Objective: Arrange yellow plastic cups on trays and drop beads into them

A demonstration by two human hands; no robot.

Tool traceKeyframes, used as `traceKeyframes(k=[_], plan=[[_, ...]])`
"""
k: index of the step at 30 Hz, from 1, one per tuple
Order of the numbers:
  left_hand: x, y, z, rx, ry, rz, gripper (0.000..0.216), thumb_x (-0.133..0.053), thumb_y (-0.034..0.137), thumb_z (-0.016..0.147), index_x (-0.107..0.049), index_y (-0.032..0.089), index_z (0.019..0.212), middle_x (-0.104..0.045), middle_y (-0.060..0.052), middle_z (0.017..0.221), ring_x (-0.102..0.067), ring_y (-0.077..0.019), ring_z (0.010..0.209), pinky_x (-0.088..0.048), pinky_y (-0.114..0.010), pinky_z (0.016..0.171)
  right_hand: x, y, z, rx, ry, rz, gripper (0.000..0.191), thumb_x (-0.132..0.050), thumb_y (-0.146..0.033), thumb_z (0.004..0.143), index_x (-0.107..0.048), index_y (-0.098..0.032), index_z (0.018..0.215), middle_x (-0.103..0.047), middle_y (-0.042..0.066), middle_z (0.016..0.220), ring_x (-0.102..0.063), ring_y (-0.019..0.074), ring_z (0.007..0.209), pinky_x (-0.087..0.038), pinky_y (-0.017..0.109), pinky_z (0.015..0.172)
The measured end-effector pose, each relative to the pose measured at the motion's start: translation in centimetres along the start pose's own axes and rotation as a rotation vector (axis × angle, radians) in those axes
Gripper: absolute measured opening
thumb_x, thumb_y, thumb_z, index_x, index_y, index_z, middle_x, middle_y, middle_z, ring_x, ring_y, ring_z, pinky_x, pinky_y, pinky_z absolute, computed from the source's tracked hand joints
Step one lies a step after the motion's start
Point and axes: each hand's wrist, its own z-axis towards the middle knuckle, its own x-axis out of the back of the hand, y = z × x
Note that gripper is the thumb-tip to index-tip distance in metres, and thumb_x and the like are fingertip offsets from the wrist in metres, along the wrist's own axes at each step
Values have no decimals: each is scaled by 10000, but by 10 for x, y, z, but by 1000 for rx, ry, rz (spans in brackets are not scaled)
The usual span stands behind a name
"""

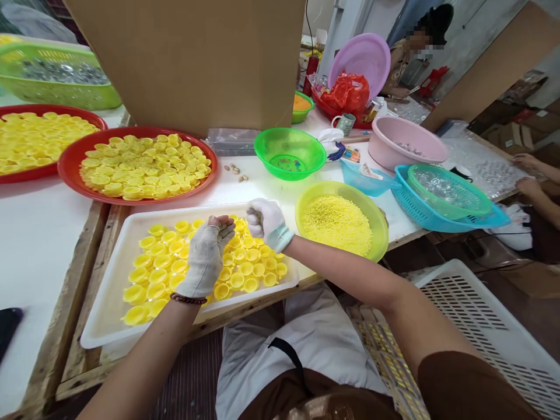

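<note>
Left hand gloved, fingertips bare, half curled over white tray; whether it holds anything, cannot tell; yellow cups below and either side of it, in tray; right hand just beyond, gloved, balled into a fist, contents hidden; bowl of yellow beads right of fist; green bowl beyond both hands; cardboard farthest.

Those little yellow cups look like glossy plastic, the white tray smooth plastic too; the gloves are matt cloth, the far panel dull cardboard, the wooden edging at left rough.
</note>
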Motion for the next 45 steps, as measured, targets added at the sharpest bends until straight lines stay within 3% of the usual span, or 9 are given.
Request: traceKeyframes(k=[6,11,15,22,26,30,35,40,45], plan=[[-19,-8,-7,-22,-84,28,449,-688,601,806,-705,175,948,-710,-100,1005,-688,-226,966,-533,-422,971,33,1,-27,108,-19,-365,129,-488,-157,735,-609,-175,774,-661,16,656,-656,142,655,-492,229,613],[-4,5,-30,-104,-124,227,430,-681,584,835,-741,203,1026,-725,-99,1103,-682,-253,1038,-535,-401,985,103,-55,-48,241,123,-440,196,-446,-250,883,-605,-196,984,-725,67,861,-718,196,850,-554,349,827],[21,9,-59,-158,-110,535,444,-651,611,852,-762,229,1050,-745,-94,1093,-679,-271,1033,-518,-359,964,170,-77,-55,275,358,-1089,228,-492,-289,919,-623,-168,1060,-695,145,1085,-648,261,1086,-484,430,997],[20,-2,-76,-199,-119,700,448,-628,630,855,-763,255,1061,-754,-82,1109,-681,-298,1061,-483,-418,1015,175,-34,-69,189,7,-1871,350,-441,-431,1028,-632,-139,1057,-659,162,1035,-612,275,933,-444,398,831],[1,9,-65,-156,-141,622,421,-669,587,847,-756,229,1051,-751,-74,1059,-687,-267,1012,-515,-414,967,177,-48,-67,110,27,-1673,334,-503,-409,994,-518,-189,742,-575,45,725,-543,182,700,-386,323,672],[-33,18,-46,-35,-139,198,408,-730,542,803,-737,182,994,-735,-77,1020,-690,-222,957,-549,-384,905,171,-70,-52,-131,294,-908,325,-494,-401,973,-432,-205,721,-433,-42,582,-389,91,467,-277,250,476],[-84,16,-16,106,-184,-76,430,-752,543,755,-687,158,934,-722,-63,929,-691,-177,870,-546,-343,863,108,-82,-29,-198,202,-123,325,-560,-444,947,-414,-215,769,-383,-99,532,-231,39,357,-114,184,367],[-107,4,0,224,-211,-104,405,-635,545,869,-660,142,894,-695,-48,797,-664,-144,733,-539,-289,754,44,-57,-10,-28,176,41,459,-605,-590,914,-424,-211,728,-413,-96,485,-288,39,342,-197,170,334],[-97,3,9,278,-269,-45,388,-548,508,937,-654,144,852,-681,-48,744,-639,-149,665,-547,-304,726,31,-37,7,69,235,32,495,-650,-616,871,-430,-206,703,-419,-92,473,-323,36,338,-225,164,336]])
